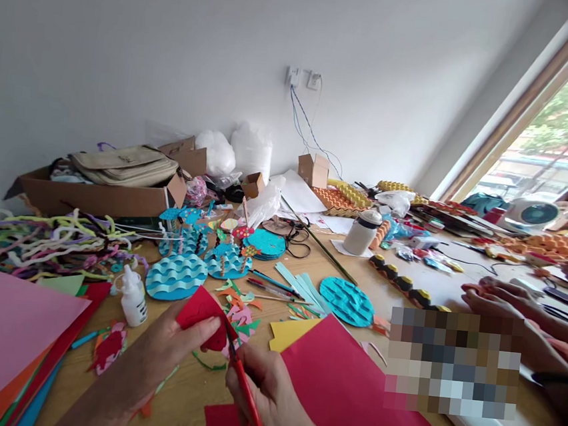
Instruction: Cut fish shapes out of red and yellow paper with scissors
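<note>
Between thumb and fingers, my left hand [179,337] grips a piece of red paper [199,309] with a faint outline drawn on it. My right hand [267,392] is closed round red-handled scissors [247,387], whose blades meet the right edge of that paper. Beneath and right of my right hand lies a large red sheet [357,394], partly over a yellow sheet [292,334]. A smaller red scrap [226,425] sits under the scissors. Colourful paper snippets [241,313] are scattered just beyond my hands. Left of them stands a white glue bottle [134,299].
Stacked coloured sheets [16,334] lie at left, below tangled pipe cleaners [60,242]. Blue wavy discs [177,276] bearing small paper fish stand mid-table. A white jar [362,234] and egg-carton strips [402,281] are further right. Another person's hands [506,305] work at the right edge.
</note>
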{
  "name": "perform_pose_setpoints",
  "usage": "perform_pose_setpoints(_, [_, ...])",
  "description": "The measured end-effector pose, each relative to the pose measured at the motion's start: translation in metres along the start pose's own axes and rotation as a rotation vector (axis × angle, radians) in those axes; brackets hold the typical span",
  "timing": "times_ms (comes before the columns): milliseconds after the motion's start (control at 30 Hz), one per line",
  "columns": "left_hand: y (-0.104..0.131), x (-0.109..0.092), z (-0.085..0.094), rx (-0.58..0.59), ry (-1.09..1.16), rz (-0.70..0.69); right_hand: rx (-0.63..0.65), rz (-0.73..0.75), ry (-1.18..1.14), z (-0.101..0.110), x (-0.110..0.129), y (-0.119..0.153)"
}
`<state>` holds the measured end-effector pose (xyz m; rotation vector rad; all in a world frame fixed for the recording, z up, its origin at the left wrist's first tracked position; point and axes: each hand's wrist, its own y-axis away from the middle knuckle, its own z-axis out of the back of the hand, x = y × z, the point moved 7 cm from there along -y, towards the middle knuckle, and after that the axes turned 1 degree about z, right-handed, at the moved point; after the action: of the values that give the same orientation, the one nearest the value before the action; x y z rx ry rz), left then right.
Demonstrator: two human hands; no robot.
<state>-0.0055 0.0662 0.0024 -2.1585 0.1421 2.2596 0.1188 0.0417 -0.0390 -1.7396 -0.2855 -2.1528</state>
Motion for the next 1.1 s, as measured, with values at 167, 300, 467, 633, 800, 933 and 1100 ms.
perform_pose_setpoints(167, [0.0,-0.001,0.0,0.0,-0.022,0.007,0.006,0.003,0.0,0.0,0.0,0.0])
perform_pose_setpoints(300, [0.0,-0.005,-0.001,-0.003,-0.046,-0.007,-0.005,0.008,0.017,0.001,-0.002,0.0])
perform_pose_setpoints(467, [0.003,-0.008,-0.001,-0.023,-0.035,0.006,0.025,0.028,0.014,0.0,-0.002,0.0])
perform_pose_setpoints(633, [0.002,0.0,-0.001,0.029,-0.023,0.048,0.031,0.037,0.028,-0.001,-0.003,0.001])
perform_pose_setpoints(800, [0.001,0.005,-0.003,0.082,0.047,0.045,0.013,0.035,0.042,0.0,-0.005,0.0])
perform_pose_setpoints(933, [-0.001,0.011,0.0,0.092,0.056,0.074,0.008,0.027,0.028,0.0,-0.005,0.0])
perform_pose_setpoints(1100, [-0.006,0.016,0.001,0.144,0.015,0.041,-0.001,0.012,0.025,-0.001,-0.006,0.001])
